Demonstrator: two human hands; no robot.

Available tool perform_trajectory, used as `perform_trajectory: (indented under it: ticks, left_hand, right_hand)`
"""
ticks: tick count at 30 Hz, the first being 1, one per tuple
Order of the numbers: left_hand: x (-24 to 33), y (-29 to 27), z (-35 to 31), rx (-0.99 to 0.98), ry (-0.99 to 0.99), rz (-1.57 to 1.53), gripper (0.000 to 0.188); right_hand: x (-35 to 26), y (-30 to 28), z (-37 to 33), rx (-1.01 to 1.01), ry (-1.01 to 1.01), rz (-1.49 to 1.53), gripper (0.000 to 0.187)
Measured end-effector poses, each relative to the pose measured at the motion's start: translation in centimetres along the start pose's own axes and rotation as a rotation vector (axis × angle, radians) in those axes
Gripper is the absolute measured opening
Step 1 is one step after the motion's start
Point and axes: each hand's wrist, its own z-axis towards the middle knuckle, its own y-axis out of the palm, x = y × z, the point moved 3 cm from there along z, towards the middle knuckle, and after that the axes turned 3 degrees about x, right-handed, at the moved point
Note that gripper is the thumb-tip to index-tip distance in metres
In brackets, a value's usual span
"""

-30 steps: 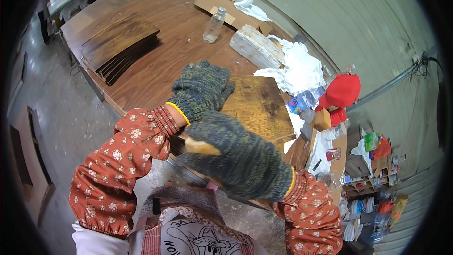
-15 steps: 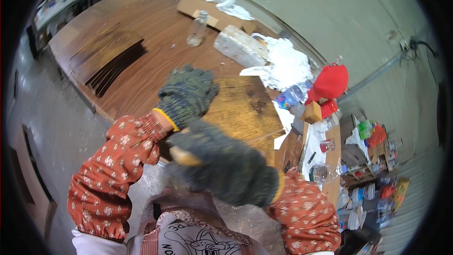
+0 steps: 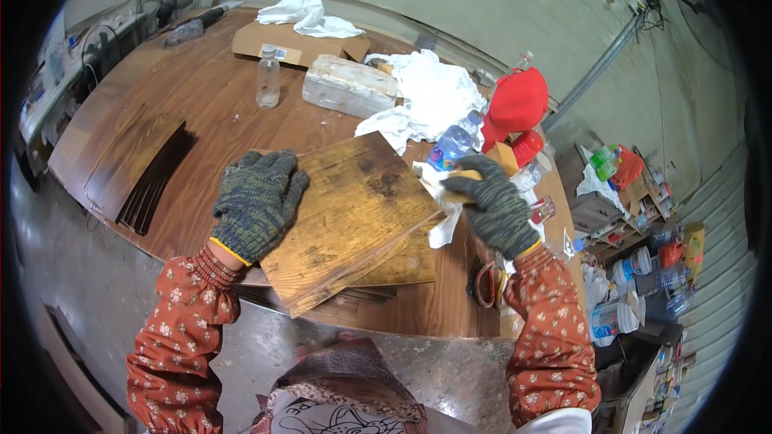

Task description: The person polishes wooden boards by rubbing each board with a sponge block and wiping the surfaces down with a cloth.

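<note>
Two knit-gloved hands [image 3: 257,204] [image 3: 494,207], grainy board [image 3: 354,213]

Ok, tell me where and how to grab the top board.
Probably best by the near corner of the top board, from the person's side, pinched above and below: the board lies askew, so that corner juts past the lower boards.

In the upper middle of the frame, a white cloth [image 3: 299,11] lies on a cardboard box [image 3: 322,50], and a clear bottle [image 3: 268,80] stands near it. At upper right is a red cap [image 3: 519,100]; at lower right, a plastic bucket [image 3: 609,319].
</note>
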Motion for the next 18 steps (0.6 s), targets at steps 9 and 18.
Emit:
perform_trajectory:
  ticks: [9, 18]
  left_hand:
    - [0.2, -0.1, 0.4, -0.009, -0.017, 0.052, 0.029]
    - [-0.6, 0.2, 0.5, 0.02, -0.034, 0.016, 0.03]
  right_hand:
    - [0.1, 1.0, -0.9, -0.006, -0.114, 0.157, 0.05]
    - [4.6, 2.6, -2.3, 0.269, 0.159, 0.516, 0.059]
